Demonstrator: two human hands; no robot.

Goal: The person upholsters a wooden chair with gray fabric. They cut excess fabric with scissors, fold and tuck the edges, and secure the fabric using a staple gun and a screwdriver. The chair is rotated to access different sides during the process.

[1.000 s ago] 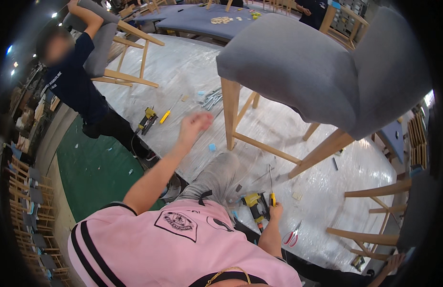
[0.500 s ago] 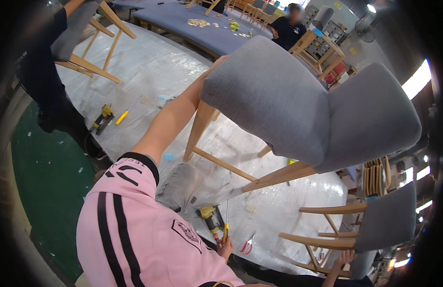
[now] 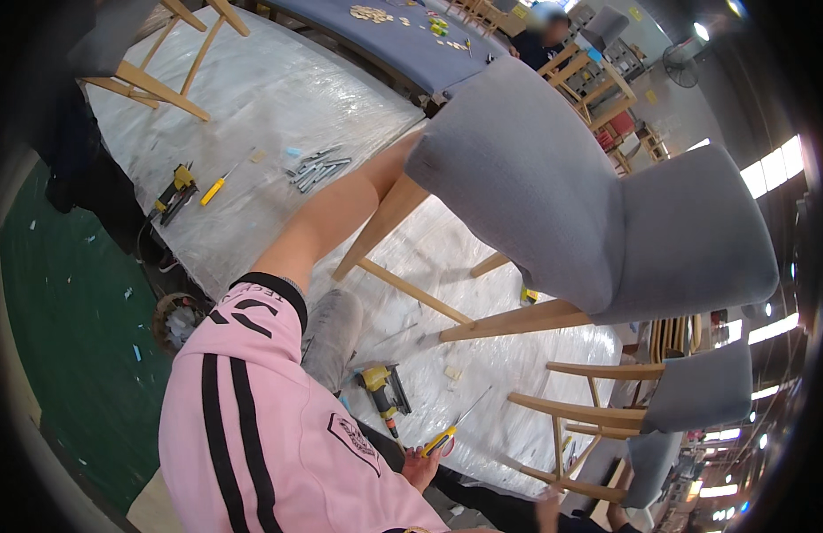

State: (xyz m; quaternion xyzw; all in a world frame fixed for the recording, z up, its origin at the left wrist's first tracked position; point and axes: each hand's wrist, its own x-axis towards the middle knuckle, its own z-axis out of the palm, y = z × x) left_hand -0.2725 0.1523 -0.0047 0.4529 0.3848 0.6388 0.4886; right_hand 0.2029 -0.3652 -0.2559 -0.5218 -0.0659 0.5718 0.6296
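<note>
A grey upholstered chair with pale wooden legs stands tilted in front of me. My left forearm reaches up to its seat edge; the seat hides that hand, so its fingers do not show. Low in the picture, my right hand is closed round the yellow handle of a screwdriver, whose long thin shaft points up and right. Beside that hand lies a yellow and black staple gun on the plastic-covered work surface. Red-handled scissors are partly covered by the screwdriver.
Left of my arm are metal rods, another staple gun and a yellow-handled tool. More grey chairs stand at the right, near a co-worker's hand. A dark-clothed person stands at the left. Another person sits beyond the blue table.
The screwdriver in my right hand has swung from nearly upright to slanting right. My view has shifted, and the metal rods now show past my left arm. A co-worker's hand at the right has moved.
</note>
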